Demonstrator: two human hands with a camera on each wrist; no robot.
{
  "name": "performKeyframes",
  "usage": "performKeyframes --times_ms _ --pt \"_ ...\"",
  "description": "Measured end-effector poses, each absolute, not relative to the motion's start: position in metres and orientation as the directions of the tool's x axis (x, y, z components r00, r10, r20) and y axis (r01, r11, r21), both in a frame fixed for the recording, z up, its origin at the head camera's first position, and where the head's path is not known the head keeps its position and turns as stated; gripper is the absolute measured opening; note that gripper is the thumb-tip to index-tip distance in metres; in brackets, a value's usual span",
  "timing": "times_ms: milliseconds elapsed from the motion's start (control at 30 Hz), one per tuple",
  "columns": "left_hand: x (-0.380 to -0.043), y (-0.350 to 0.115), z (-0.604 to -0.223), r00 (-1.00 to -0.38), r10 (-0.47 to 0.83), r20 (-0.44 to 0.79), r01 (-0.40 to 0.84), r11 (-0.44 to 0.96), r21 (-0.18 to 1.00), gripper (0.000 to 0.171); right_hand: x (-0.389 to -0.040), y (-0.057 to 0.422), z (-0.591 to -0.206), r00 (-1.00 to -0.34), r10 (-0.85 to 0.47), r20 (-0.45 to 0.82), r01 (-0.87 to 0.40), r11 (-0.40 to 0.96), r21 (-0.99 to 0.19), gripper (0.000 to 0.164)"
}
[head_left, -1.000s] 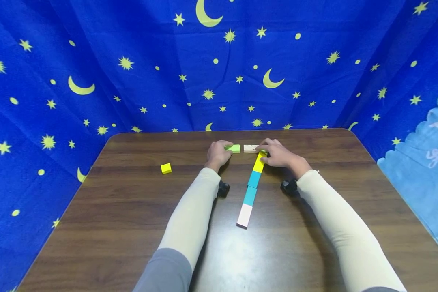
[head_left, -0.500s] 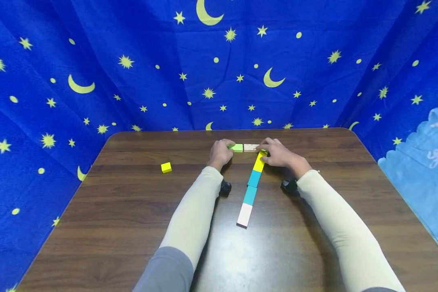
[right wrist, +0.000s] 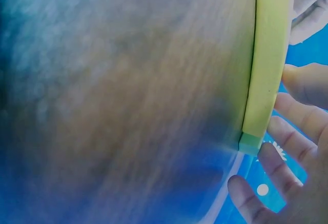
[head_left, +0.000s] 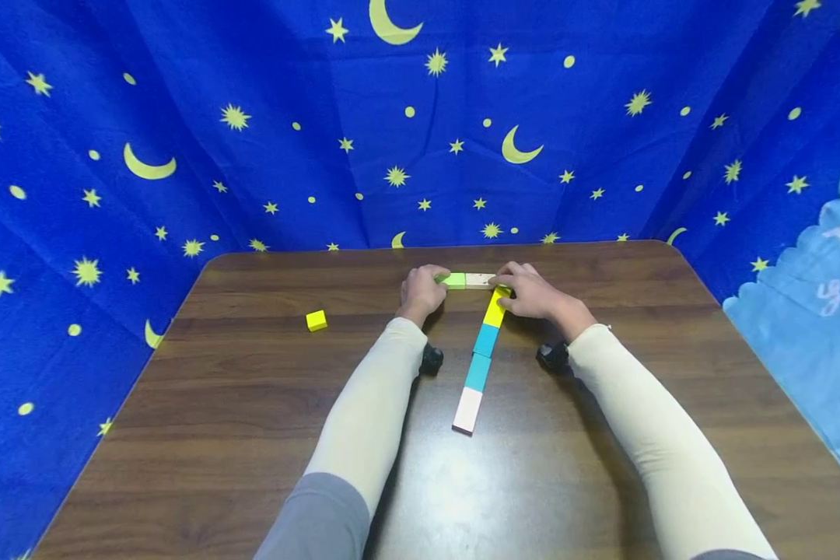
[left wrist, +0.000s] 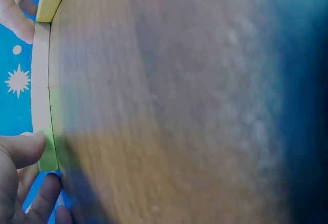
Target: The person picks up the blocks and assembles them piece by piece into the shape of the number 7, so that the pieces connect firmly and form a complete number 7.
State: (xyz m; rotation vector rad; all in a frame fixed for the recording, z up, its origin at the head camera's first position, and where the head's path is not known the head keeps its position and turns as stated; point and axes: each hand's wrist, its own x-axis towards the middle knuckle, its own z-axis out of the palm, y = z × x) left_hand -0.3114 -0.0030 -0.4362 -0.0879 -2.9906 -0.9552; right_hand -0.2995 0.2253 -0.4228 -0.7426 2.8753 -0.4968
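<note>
In the head view, my left hand pinches the left end of a light green block; the left wrist view shows its thumb on the block. That green block touches a pale wooden block. My right hand touches the corner of the arrangement, thumb against a yellow block, other fingers spread and gently bent. Past the yellow block's end, a small piece of green block shows beneath the fingers. Teal blocks and a pale pink block continue the slanting row toward me.
A separate yellow block lies on the left of the brown wooden table. Blue star-and-moon cloth hangs behind and beside the table. A light blue panel with lettering is at the right.
The left hand has slid the light green block right, closing the gap to the pale wooden block. The right hand has stayed at the corner.
</note>
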Motion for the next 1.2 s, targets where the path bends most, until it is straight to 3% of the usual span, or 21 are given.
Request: performKeyframes --times_ms 933,1200 --pt "-0.311 -0.014 -0.418 -0.999 0.009 0.041 0.032 0.789 0.614 0.034 -0.3 0.224 -0.421 -0.87 -0.491 -0.046 -0.447 0.825 -0.345 0.046" --pt "-0.31 -0.035 -0.378 -0.963 0.265 0.041 0.242 0.794 0.558 0.036 -0.298 0.223 -0.42 -0.872 -0.486 -0.054 -0.438 0.825 -0.358 0.048"
